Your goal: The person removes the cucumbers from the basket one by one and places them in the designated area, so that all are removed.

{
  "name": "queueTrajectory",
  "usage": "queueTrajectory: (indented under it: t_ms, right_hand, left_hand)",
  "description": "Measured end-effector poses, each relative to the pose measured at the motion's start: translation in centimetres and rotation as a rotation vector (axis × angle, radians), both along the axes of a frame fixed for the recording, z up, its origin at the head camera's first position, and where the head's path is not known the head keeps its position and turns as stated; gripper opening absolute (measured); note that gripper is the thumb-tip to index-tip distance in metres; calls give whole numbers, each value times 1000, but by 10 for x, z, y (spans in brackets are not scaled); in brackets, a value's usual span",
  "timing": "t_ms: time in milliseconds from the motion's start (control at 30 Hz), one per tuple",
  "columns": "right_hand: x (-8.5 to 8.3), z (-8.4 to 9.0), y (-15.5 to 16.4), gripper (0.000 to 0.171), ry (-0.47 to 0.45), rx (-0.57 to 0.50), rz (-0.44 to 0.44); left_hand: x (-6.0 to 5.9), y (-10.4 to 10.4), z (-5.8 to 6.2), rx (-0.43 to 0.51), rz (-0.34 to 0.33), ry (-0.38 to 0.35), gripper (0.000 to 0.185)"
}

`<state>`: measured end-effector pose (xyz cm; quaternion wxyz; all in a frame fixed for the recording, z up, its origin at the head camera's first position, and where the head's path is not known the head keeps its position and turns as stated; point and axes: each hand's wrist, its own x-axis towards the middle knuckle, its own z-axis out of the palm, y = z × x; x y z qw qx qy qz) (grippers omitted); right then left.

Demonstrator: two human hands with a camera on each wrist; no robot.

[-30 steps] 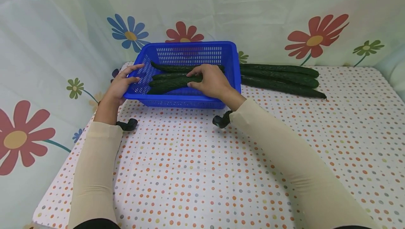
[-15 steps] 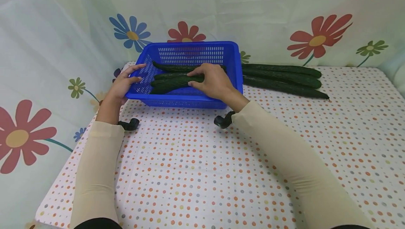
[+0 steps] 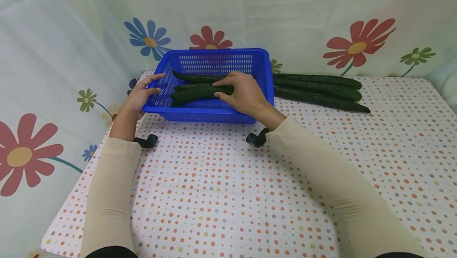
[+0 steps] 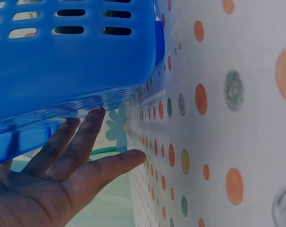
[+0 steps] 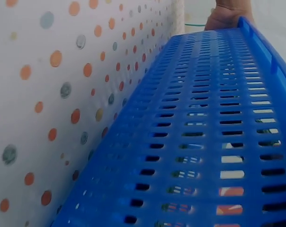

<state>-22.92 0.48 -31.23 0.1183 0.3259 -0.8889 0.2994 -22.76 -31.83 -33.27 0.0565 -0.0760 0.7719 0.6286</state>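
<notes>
A blue slotted plastic basket [image 3: 214, 115] stands at the back of the table. My left hand [image 3: 138, 95] grips its left end, with a finger and the thumb over the rim; in the left wrist view, fingers [image 4: 88, 137] reach against the outside of the basket. Inside, several long dark green cucumbers [image 3: 192, 77] lie lengthwise. My right hand [image 3: 246, 93] reaches over the front rim and holds a cucumber [image 3: 200, 91] at the front of the basket between thumb and fingers. The right wrist view shows only the basket's outer side [image 5: 204, 118] and the left hand beyond it.
Three more cucumbers [image 3: 317, 89] lie side by side on the table, right of the basket. A dotted cloth [image 3: 214, 186] covers the table. Behind and to the left hangs a flowered curtain [image 3: 285, 20].
My right hand has shifted very slightly to the right over the cucumber. The left hand, the basket and the cucumbers on the table look the same, apart from a slight camera shift.
</notes>
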Motion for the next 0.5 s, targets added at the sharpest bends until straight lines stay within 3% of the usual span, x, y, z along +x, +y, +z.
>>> queueTrajectory:
  t_ms: [500]
  right_hand:
    - [12,8,51,30,234,-206,-20]
  left_hand:
    - [1,1,2,-4,-18,-14,44]
